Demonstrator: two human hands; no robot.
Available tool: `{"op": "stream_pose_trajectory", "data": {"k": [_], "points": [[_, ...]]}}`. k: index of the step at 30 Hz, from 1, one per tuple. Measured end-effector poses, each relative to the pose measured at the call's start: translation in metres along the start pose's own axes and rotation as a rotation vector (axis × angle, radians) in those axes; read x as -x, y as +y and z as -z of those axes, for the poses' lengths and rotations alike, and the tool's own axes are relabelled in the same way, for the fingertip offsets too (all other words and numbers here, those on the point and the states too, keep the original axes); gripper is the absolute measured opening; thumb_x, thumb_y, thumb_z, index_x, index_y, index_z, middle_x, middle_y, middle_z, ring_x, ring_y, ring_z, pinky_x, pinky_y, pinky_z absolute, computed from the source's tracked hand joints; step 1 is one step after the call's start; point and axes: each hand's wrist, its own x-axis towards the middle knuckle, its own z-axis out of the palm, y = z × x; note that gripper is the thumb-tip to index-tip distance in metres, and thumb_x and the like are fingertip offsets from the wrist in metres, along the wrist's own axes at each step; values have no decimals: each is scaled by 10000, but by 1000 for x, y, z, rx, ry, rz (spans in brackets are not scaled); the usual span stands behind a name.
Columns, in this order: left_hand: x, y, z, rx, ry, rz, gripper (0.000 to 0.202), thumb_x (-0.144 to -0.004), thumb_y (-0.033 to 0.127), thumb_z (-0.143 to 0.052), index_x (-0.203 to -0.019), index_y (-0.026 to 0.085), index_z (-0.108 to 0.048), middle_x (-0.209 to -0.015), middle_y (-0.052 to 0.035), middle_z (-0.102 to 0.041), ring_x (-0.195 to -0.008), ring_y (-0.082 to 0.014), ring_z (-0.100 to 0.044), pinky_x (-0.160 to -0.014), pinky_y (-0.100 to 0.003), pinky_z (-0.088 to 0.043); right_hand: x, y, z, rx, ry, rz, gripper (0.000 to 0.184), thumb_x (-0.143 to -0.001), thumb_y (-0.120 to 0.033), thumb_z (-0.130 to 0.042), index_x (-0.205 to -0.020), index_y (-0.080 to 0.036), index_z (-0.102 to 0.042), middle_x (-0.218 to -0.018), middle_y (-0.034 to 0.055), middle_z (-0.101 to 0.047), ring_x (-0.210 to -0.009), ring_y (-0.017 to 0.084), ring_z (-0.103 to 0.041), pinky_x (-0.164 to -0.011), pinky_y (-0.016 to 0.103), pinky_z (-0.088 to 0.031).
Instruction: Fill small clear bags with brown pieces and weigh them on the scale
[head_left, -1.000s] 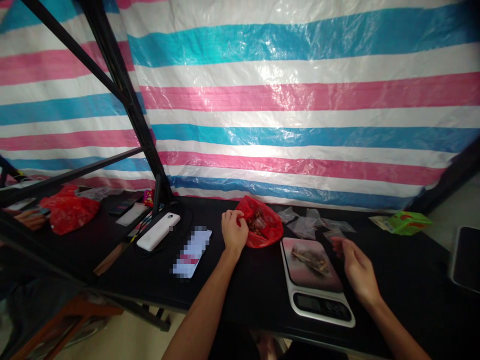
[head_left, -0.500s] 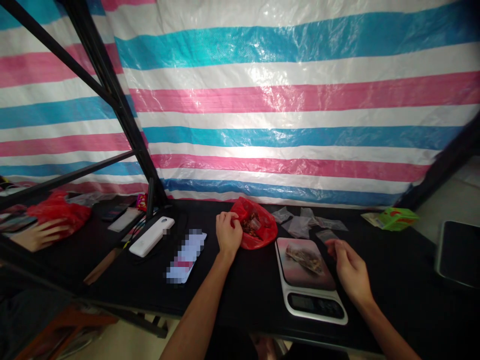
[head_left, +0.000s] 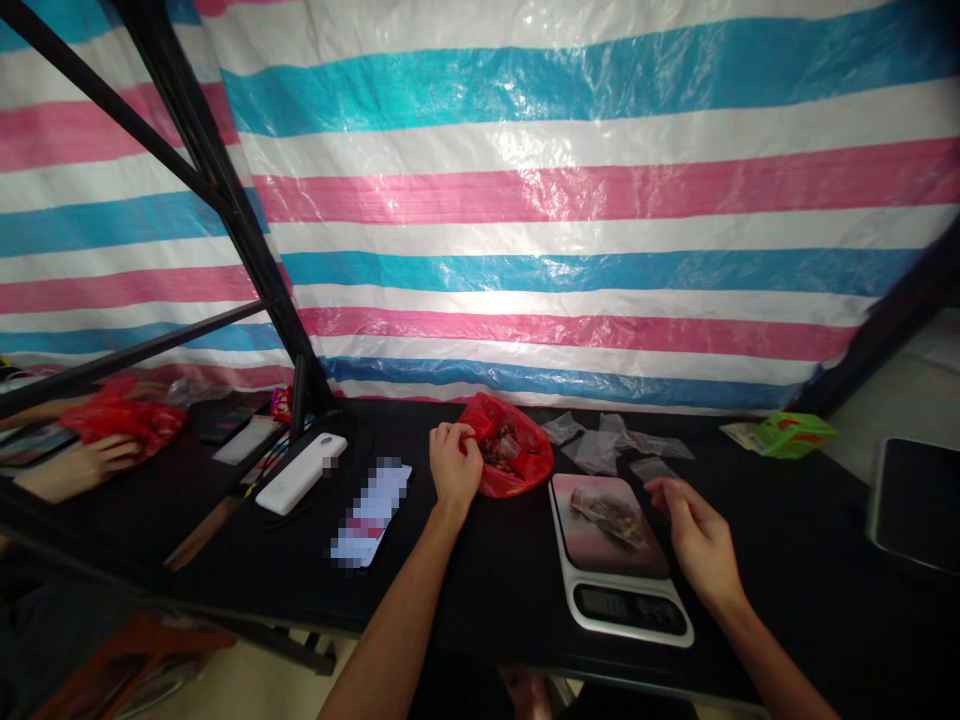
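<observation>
My left hand [head_left: 455,465] is closed on the left rim of a red plastic bag [head_left: 529,480], which stands open with small brown dried pieces [head_left: 500,447] inside. Right of it lies a white kitchen scale [head_left: 574,600] with a display at its near end. On the scale's plate rests a bundle of dried, brownish plant-like stuff [head_left: 609,515], perhaps in clear wrapping. Just right of the plate, my right hand [head_left: 701,545] has thumb and fingers pinched together on a small clear plastic bag [head_left: 651,469].
Several clear plastic bags [head_left: 598,452] lie behind the scale, with a green packet [head_left: 795,435] farther right. At left are a phone [head_left: 386,510], a white power bank [head_left: 300,475] and a black metal frame [head_left: 247,240]. Beyond it, another person's hand [head_left: 82,468] touches a red bag [head_left: 154,425].
My hands, the red bag and the scale stay nearly as they were. At far left, the other person's hands have shifted on their red bag, and a second hand shows behind it.
</observation>
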Motion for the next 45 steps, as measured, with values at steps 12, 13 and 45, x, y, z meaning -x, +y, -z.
{"op": "stream_pose_trajectory", "data": {"k": [12,13,45], "points": [[-2,5,1,29,11,-15,263,-830,2,-534,-828,247,-630,-892,-46,-638,-914,-248,-586,-876,-408,-507,6,-49,-22,459,-424,342,415,-903,-503,-699,-1294,-364,-682,-1299,62,-713,-1177,345,-680,-1025,527,-542],[-2,6,2,32,15,-9,264,-831,2,-533,-828,248,-628,-891,-45,-637,-914,-248,-587,-875,-407,-507,7,-48,-24,450,-417,336,372,-926,-508,-667,-1271,-370,-693,-1276,60,-719,-1163,338,-689,-1002,509,-559],[-2,7,2,6,39,33,252,-834,3,-554,-810,237,-644,-887,-43,-648,-928,-242,-586,-880,-390,-495,-28,-81,-55,96,-464,235,472,-954,-493,-644,-1385,-301,-623,-1293,65,-753,-1095,303,-745,-952,419,-595]]}}
